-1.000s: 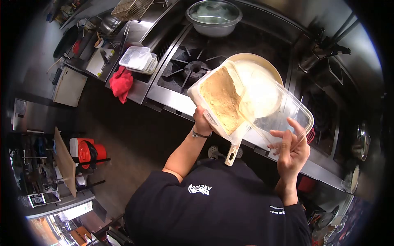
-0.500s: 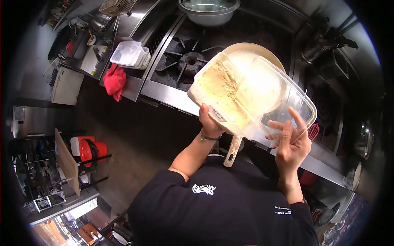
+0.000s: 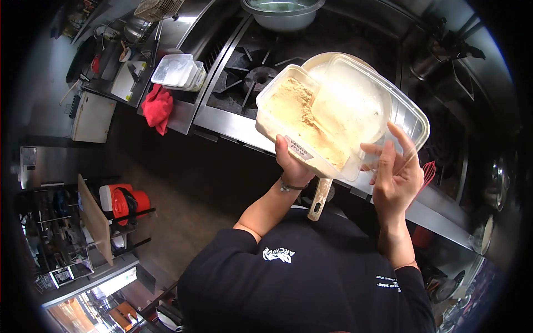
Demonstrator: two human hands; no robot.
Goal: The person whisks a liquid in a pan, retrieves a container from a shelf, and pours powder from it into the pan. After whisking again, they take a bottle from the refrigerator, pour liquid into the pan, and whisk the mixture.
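Gripping a powder tub [image 3: 271,128], the left hand [image 3: 294,165] lies opposite the right hand [image 3: 396,186], which holds a clear lid [image 3: 404,112].

A metal stove [image 3: 222,118] carries a basin [image 3: 284,21] toward its back and a wide pan [image 3: 316,65] nearer the front, partly hidden from above. The pan's handle [image 3: 320,201] reaches out past the front edge. Left of the pan, a burner [image 3: 259,80] shows between the bars of its grate. The metal worktop [image 3: 180,114] adjoins the stove on the left. Stacked tubs [image 3: 173,71] stand on it near the stove; just beside them, a red cloth [image 3: 157,108] drapes over the edge. Farther left lies a white board [image 3: 125,86]. The floor [image 3: 172,183] below is dark.
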